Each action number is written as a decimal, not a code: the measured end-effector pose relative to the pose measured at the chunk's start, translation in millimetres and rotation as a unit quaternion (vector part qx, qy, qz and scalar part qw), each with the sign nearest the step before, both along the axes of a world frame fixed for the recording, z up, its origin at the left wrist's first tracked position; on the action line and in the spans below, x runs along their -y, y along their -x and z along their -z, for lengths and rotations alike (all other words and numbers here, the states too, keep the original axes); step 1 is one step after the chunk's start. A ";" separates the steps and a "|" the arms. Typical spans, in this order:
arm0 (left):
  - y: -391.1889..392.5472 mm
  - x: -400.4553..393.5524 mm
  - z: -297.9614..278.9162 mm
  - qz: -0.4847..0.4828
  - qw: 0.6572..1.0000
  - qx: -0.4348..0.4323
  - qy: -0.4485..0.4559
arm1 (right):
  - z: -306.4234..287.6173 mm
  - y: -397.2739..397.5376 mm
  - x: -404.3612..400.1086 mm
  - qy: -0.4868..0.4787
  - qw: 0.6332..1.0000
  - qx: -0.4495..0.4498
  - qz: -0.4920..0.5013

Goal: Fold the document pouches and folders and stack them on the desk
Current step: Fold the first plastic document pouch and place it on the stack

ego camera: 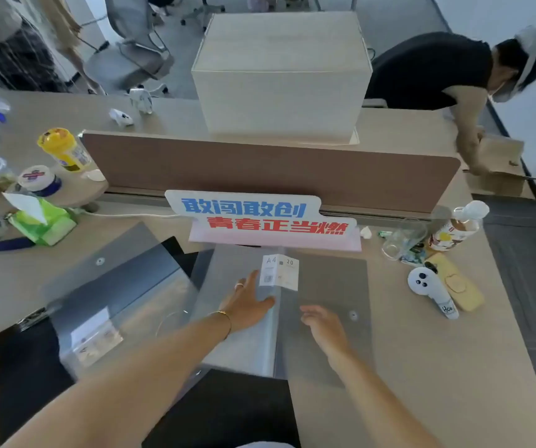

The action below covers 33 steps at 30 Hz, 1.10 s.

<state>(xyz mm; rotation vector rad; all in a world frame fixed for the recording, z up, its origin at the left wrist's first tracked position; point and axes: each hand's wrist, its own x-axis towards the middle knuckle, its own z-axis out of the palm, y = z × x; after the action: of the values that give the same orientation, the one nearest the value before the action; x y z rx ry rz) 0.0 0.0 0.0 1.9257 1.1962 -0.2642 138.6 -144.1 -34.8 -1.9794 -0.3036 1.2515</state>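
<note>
On beige desk [422, 367], brown divider [260, 169] behind: clear folder [325, 286], open.
Left hand [247, 305] and right hand [325, 328] spread flat on it, gripping nothing; office chairs beyond.

Both arms reach forward, the left hand [247, 305] flat with fingers spread, the right hand [323, 328] palm-down, loosely open.

A translucent grey plastic folder [325, 286] with a white A4 spine label lay open flat on the surface, beside a clear snap-button document pouch [121, 286] overlapping its left edge.
</note>
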 end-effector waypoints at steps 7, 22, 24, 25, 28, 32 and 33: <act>-0.6 5.2 19.3 -0.069 0.995 0.002 0.072 | 41.4 5.0 -11.1 0.105 0.973 0.192 -0.074; -1.0 23.3 42.2 0.029 0.999 -0.001 -0.038 | 23.5 28.8 -35.4 0.025 0.998 -0.039 -0.052; 0.9 25.1 37.7 0.054 0.995 0.028 -0.075 | 19.9 34.8 -35.0 0.010 0.996 -0.066 -0.052; 2.0 25.4 35.8 0.065 0.993 0.041 -0.087 | 18.4 37.2 -34.8 0.003 0.996 -0.075 -0.050; 9.2 26.3 27.2 0.099 0.988 0.064 -0.104 | 15.7 38.3 -31.2 -0.031 0.996 -0.079 -0.032; 20.3 21.2 7.8 0.104 0.985 0.065 -0.118 | 2.3 31.1 -25.6 -0.073 0.996 -0.051 -0.003; 26.6 21.3 -1.9 0.097 0.984 0.067 -0.130 | -5.0 33.2 -22.9 -0.089 0.995 -0.037 -0.012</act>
<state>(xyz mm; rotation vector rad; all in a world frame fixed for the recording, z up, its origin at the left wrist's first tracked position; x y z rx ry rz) -26.6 -21.3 1.9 2.2538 0.9946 -0.0792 105.4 -121.3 -29.8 -1.7779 -0.3890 1.2644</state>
